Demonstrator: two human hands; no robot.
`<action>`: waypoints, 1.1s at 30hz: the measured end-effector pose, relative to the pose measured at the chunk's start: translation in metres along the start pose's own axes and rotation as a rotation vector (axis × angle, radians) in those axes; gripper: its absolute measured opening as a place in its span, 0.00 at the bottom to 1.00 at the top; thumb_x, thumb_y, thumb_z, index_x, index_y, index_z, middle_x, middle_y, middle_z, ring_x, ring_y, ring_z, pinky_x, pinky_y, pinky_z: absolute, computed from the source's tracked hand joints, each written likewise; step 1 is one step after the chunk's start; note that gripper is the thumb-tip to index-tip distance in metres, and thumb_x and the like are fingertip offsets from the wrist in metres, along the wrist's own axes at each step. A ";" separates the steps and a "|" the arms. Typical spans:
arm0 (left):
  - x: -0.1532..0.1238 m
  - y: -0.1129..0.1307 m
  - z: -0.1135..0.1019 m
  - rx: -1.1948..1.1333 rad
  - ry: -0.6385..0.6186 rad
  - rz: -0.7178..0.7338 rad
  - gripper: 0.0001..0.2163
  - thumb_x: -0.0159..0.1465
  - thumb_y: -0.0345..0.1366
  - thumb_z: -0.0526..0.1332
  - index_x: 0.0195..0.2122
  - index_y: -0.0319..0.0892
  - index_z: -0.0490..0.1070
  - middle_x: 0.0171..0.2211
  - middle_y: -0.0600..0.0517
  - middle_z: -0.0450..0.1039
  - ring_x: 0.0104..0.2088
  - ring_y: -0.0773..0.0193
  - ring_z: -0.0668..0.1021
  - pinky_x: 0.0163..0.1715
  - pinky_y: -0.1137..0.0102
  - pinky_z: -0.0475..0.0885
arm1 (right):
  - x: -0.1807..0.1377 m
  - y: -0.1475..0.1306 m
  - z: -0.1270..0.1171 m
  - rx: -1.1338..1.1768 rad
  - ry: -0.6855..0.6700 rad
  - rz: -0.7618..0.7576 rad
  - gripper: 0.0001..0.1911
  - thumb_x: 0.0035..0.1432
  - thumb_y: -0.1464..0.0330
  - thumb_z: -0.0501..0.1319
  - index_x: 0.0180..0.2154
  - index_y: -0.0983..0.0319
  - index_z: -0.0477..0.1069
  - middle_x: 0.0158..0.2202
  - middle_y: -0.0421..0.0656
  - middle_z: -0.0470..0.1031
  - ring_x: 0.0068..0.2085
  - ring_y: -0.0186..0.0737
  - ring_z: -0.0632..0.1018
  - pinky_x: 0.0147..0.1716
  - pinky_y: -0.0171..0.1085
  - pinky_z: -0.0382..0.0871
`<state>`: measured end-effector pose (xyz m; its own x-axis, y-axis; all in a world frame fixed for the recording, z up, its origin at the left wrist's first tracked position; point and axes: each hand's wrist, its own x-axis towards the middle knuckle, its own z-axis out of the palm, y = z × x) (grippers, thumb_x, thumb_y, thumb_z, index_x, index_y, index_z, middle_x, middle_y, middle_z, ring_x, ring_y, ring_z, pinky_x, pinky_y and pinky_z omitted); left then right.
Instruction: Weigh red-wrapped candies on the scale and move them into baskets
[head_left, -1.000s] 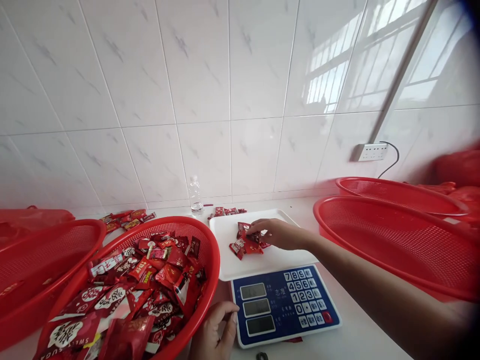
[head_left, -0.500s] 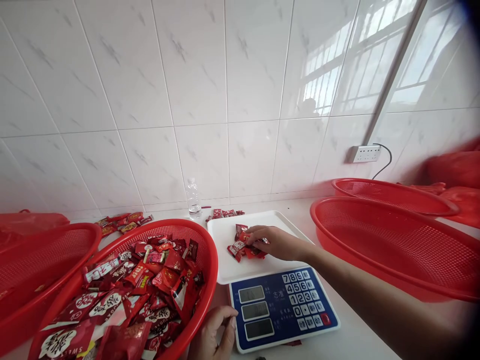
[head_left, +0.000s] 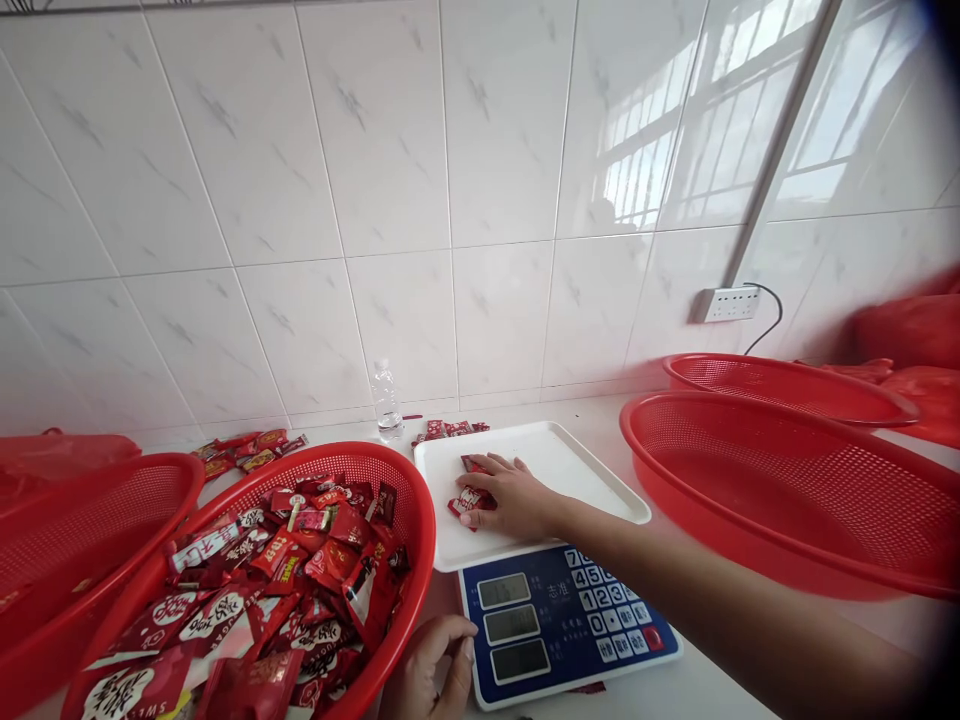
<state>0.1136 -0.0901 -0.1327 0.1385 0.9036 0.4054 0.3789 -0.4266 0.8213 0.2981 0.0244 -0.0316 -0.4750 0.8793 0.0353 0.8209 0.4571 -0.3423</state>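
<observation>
On the white tray (head_left: 540, 450) of a digital scale (head_left: 555, 625), my right hand (head_left: 517, 497) cups a small pile of red wrapped candies (head_left: 472, 492). Its fingers reach over the top and the thumb lies on the near side, so part of the pile is hidden. My left hand (head_left: 435, 665) rests by the scale's left edge, the index fingertip at the casing. Thumb and index are a little apart with nothing between them; the other fingers are hidden. Left of it stands a red basket (head_left: 425, 560) full of assorted red candy packets (head_left: 300, 570).
Two red baskets (head_left: 750, 480) (head_left: 795, 385) stand at the right, another red basket (head_left: 90, 520) at far left. A clear bottle (head_left: 386, 405) and loose packets (head_left: 255, 450) lie near the tiled wall (head_left: 397, 150). A socket strip (head_left: 727, 304) is mounted there.
My right hand has moved left and its fingers have spread further over the candies, which are bunched slightly leftward. The scale's reading has changed. My left hand stays in place.
</observation>
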 end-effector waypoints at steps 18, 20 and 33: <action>0.001 0.006 -0.002 0.037 0.052 -0.024 0.21 0.62 0.55 0.52 0.32 0.43 0.76 0.25 0.51 0.76 0.28 0.64 0.77 0.33 0.74 0.74 | 0.011 0.005 0.000 -0.080 0.254 0.016 0.15 0.54 0.59 0.58 0.41 0.61 0.71 0.39 0.47 0.71 0.37 0.41 0.73 0.34 0.35 0.62; 0.001 0.007 -0.003 0.048 0.048 -0.023 0.22 0.62 0.55 0.51 0.32 0.43 0.76 0.25 0.51 0.76 0.28 0.64 0.77 0.33 0.74 0.74 | 0.013 0.006 -0.001 -0.061 0.257 0.040 0.14 0.54 0.61 0.58 0.39 0.61 0.71 0.38 0.46 0.71 0.35 0.40 0.73 0.32 0.34 0.61; 0.000 -0.004 -0.001 0.041 0.050 0.023 0.19 0.63 0.52 0.52 0.33 0.43 0.75 0.26 0.51 0.76 0.28 0.64 0.77 0.33 0.74 0.73 | 0.016 0.011 0.001 0.008 0.278 0.041 0.16 0.49 0.58 0.60 0.38 0.59 0.68 0.36 0.44 0.73 0.33 0.39 0.71 0.28 0.34 0.57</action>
<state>0.1114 -0.0885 -0.1354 0.1023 0.8898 0.4447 0.4136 -0.4446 0.7945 0.2993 0.0439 -0.0362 -0.3356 0.9004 0.2770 0.8344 0.4206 -0.3563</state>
